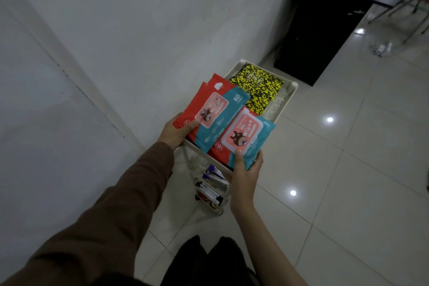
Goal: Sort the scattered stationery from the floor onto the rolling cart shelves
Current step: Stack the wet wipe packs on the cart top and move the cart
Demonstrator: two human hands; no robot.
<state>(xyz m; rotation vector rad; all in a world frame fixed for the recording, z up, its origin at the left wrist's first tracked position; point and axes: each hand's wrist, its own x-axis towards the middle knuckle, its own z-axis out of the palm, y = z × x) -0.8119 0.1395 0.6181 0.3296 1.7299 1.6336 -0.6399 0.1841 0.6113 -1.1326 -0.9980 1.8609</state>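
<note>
I hold two wipe packs above the cart's top shelf, left hand gripping the far pack, right hand the near pack; their slick overlap could slip, dropping one past the yellow notebook.

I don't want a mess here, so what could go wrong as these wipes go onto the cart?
The left hand grips overlapping wipe packs by one edge; one could slip loose. The yellow notebook already fills much of the top shelf, so the right hand's pack may overhang.
</note>
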